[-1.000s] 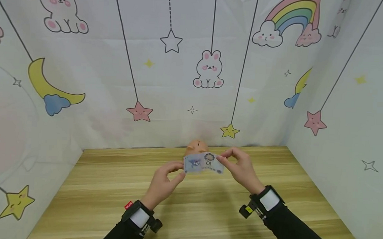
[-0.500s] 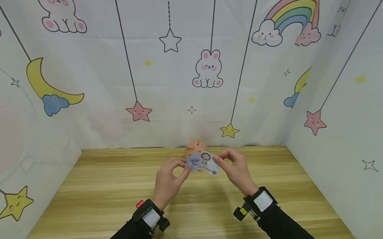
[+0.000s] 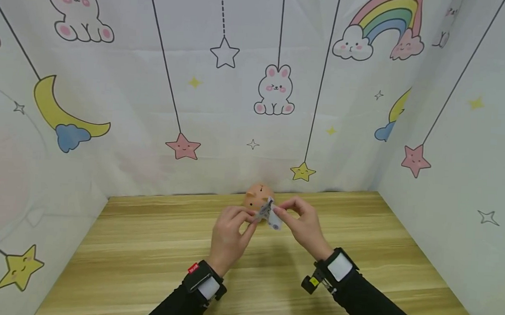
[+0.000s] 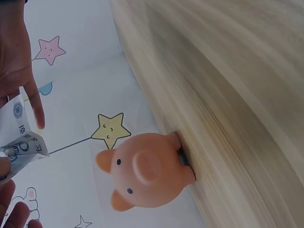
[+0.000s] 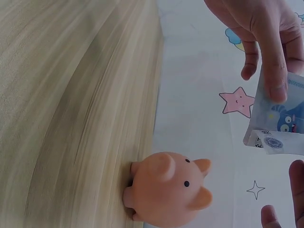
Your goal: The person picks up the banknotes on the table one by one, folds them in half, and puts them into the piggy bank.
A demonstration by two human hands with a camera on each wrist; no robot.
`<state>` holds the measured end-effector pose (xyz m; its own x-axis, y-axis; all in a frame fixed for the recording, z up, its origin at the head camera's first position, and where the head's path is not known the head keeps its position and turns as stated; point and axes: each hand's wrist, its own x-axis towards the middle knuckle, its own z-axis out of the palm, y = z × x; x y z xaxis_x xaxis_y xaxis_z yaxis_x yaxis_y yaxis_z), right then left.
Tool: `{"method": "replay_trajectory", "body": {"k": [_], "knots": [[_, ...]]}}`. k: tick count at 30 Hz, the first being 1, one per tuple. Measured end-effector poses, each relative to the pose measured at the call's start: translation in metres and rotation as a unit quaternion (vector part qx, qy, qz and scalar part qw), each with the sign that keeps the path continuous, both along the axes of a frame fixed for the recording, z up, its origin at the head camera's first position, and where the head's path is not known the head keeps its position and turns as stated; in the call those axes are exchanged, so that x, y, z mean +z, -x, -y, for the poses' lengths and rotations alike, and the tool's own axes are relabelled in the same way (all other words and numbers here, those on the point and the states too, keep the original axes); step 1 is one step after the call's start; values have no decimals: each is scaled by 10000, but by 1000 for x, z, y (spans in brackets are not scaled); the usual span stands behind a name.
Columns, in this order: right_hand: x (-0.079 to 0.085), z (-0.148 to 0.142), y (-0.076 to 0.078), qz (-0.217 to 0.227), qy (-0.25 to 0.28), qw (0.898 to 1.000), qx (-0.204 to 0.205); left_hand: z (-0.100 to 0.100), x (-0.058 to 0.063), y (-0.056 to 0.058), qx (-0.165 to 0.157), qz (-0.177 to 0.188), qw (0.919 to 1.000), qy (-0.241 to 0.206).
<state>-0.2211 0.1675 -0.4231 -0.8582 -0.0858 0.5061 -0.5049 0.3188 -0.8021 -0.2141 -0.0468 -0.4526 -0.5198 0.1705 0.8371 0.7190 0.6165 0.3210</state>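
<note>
A small play banknote [image 3: 271,216] with a printed cartoon figure is bent into a sharp fold above the table. My left hand [image 3: 229,234] pinches its left end between thumb and fingers. At the other end, my right hand [image 3: 303,225] grips the note with thumb and forefinger. The right wrist view shows the blue printed face of the note [image 5: 289,118] with a white flap turned over along its edge. Just behind the note stands an orange piggy bank [image 3: 256,196], partly covered by it in the head view; a dark slot shows on its back.
The wood-grain table [image 3: 147,247] ends against a white cloth wall [image 3: 229,105] printed with stars, rabbits and a rainbow. More printed cloth closes off the left and right sides. The piggy bank [image 4: 149,171] stands near the table's back edge.
Both hands have moved closer together, the left to the right and the right slightly left. The banknote has gone from nearly flat to folded, uncovering more of the piggy bank.
</note>
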Motion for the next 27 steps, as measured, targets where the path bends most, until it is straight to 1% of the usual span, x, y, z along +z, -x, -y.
{"method": "replay_trajectory", "body": {"k": [4,11,16,19,23,27], "knots": [[0,3,0,33,24,10000,29,-4,-1,2,-29,-203,9997,119],[0,8,0,62,16,10000,60,-8,-1,4,90,-395,9988,274],[-1,10,-2,128,-92,9998,114,-11,2,1,117,-338,9987,362],[-3,8,-3,93,-204,9997,119,-11,4,0,170,-296,9984,449],[-5,6,-5,-75,-314,9994,128,-11,5,1,297,-345,9968,650],[-5,6,-7,-204,-376,9990,124,-11,7,1,481,-473,9925,1022]]}}
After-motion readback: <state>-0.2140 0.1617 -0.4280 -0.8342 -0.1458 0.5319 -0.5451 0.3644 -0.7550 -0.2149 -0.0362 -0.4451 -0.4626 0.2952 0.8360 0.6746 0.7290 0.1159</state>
